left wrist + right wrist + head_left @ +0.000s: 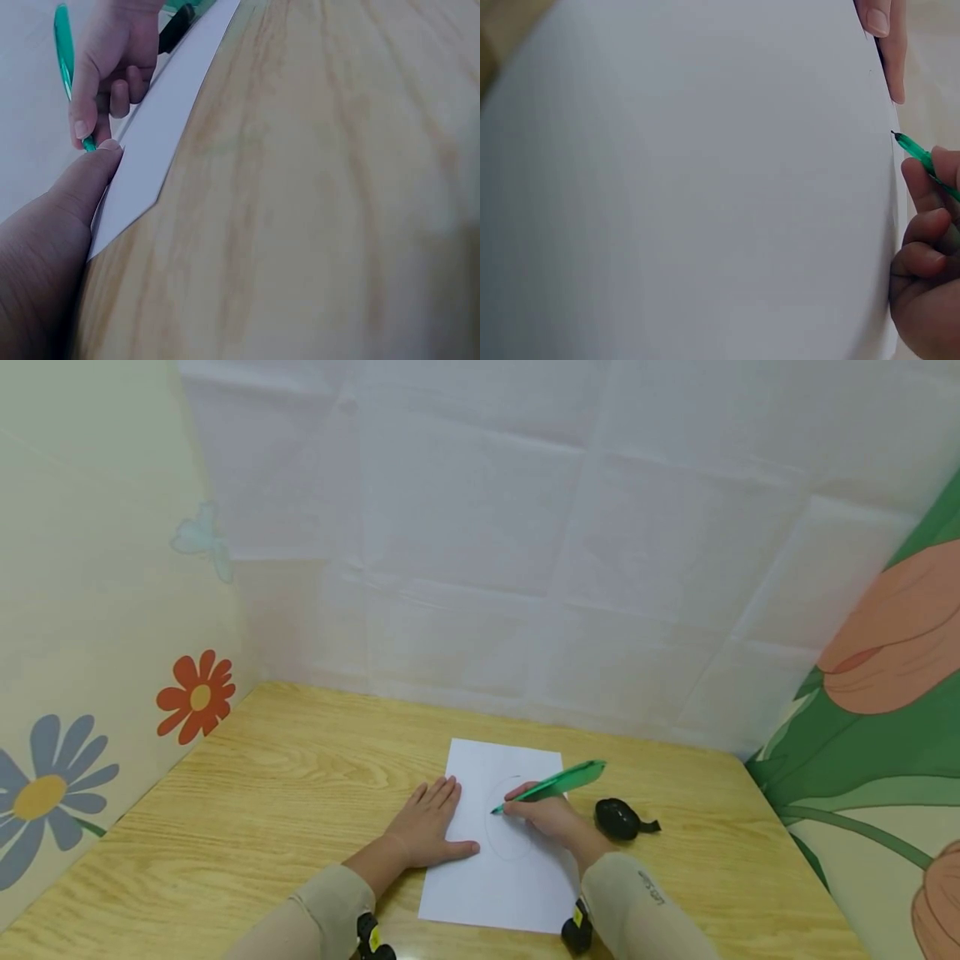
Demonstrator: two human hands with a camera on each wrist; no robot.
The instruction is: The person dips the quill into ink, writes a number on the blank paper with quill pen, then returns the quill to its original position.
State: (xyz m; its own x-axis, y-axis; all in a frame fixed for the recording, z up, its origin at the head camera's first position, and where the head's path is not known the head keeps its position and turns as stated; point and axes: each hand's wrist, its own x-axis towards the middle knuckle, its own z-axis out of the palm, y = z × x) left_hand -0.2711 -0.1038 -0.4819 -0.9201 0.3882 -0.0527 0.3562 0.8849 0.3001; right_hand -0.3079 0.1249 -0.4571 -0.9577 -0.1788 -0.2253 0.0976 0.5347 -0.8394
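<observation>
A white sheet of paper lies on the wooden table, with a faint oval line drawn on it. My right hand pinches a green pen with a broad, leaf-like upper end. In the right wrist view the dark pen tip meets the paper or hovers just above it; I cannot tell which. My left hand rests flat over the sheet's left edge, fingers straight and thumb stretched across the paper.
To the right of the sheet sits a glossy black rounded object with a short tab. A white cloth hangs behind the table. Flower-patterned panels stand on both sides.
</observation>
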